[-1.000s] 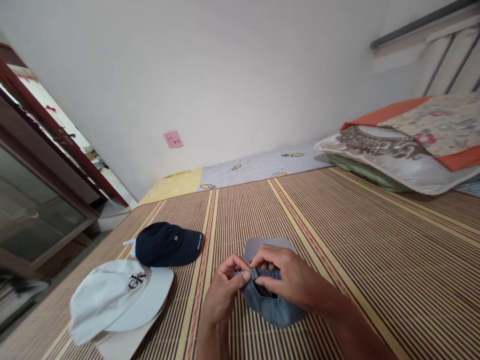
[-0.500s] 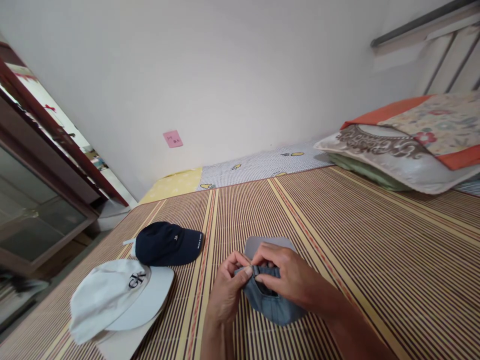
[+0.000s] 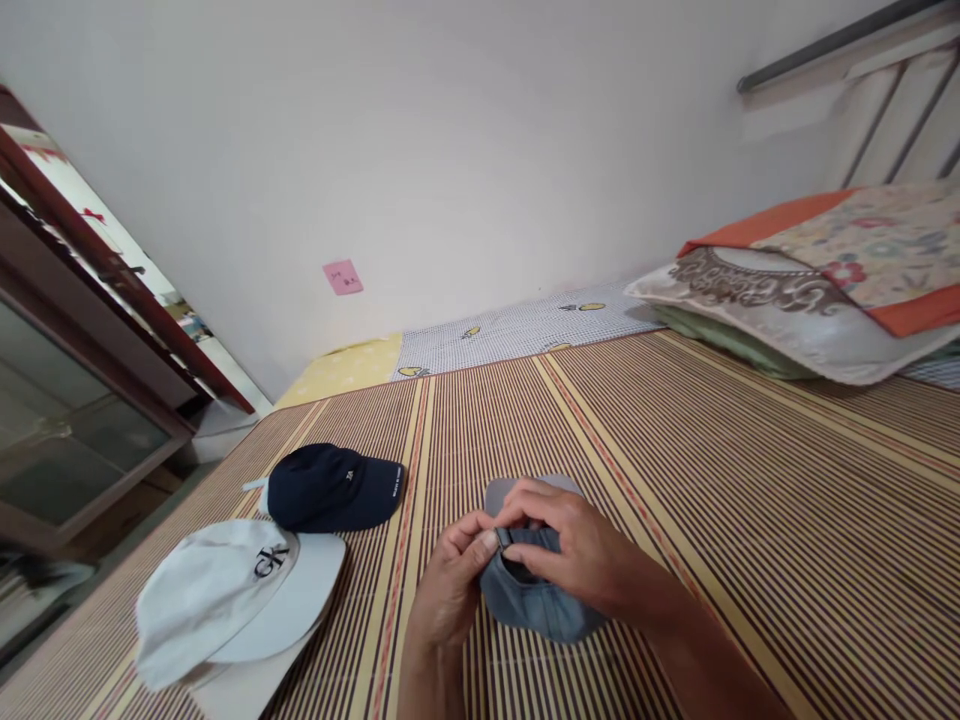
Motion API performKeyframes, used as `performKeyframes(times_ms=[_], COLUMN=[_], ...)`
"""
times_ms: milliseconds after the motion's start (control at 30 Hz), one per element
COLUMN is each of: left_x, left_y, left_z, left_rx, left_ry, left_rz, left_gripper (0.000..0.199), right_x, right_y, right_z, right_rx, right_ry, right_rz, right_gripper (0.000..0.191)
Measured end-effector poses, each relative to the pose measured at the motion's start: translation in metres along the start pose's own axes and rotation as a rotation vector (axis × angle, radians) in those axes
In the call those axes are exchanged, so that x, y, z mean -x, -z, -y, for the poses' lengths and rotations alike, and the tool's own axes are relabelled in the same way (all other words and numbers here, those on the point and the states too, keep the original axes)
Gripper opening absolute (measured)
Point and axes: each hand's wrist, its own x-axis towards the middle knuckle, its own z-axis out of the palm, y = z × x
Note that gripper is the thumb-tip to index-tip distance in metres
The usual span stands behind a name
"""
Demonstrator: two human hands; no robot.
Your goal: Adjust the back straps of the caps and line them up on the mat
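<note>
A blue-grey cap [image 3: 544,607] with a grey brim lies on the striped bamboo mat [image 3: 480,420], its back strap and buckle toward me. My left hand [image 3: 454,570] pinches the left end of the strap by the buckle. From the right, my right hand [image 3: 566,540] grips the same strap, thumb below and fingers above, partly covering the brim. To the left sits a navy cap [image 3: 322,488]. Nearer me is a white cap [image 3: 214,590] with black letters, and a beige brim [image 3: 247,685] shows under it.
Pillows [image 3: 780,310] with an orange-edged floral cloth [image 3: 877,240] lie at the back right against the wall. A pink note [image 3: 343,277] is stuck on the wall. A glass-fronted cabinet [image 3: 67,430] stands beyond the mat's left side.
The view has shifted slightly. Both hands keep their hold on the strap, and the blue-grey cap's body has tilted and risen a little between them.
</note>
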Motion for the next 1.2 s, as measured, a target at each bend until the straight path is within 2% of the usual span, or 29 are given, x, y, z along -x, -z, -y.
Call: performKeyframes(times_ms=[133, 267, 367, 500, 633, 867, 1033, 1200], left_x=[0.000, 0.001, 0.003, 0.006, 0.006, 0.008, 0.008, 0.006], left_y=[0.001, 0.004, 0.002, -0.005, -0.004, -0.003, -0.011, -0.007], left_z=[0.000, -0.003, -0.009, -0.016, -0.015, -0.015, -0.021, -0.017], left_rx=[-0.028, -0.225, -0.400, -0.505, -0.494, -0.442, -0.461, -0.407], left_ry=[-0.022, -0.085, -0.132, -0.146, -0.139, -0.107, -0.121, -0.107], left_rz=[-0.017, -0.052, -0.076, -0.089, -0.102, -0.105, -0.105, -0.115], left_gripper=[0.036, 0.034, 0.034, 0.038, 0.038, 0.037, 0.038, 0.035], right_x=[-0.001, 0.000, 0.000, 0.000, 0.000, -0.002, -0.004, -0.002], right_y=[0.003, -0.001, -0.007, -0.014, -0.016, -0.010, -0.011, -0.012], right_z=[0.001, 0.001, 0.002, 0.000, -0.005, 0.000, 0.000, -0.002], right_rx=[0.030, 0.186, 0.219, 0.157, 0.000, -0.226, -0.200, -0.166], right_ry=[0.020, 0.030, -0.036, -0.118, -0.181, -0.241, -0.257, -0.216], right_rz=[-0.006, -0.061, -0.070, -0.092, -0.088, -0.072, -0.107, -0.103], right_gripper=[0.019, 0.019, 0.016, 0.018, 0.020, 0.010, 0.013, 0.015])
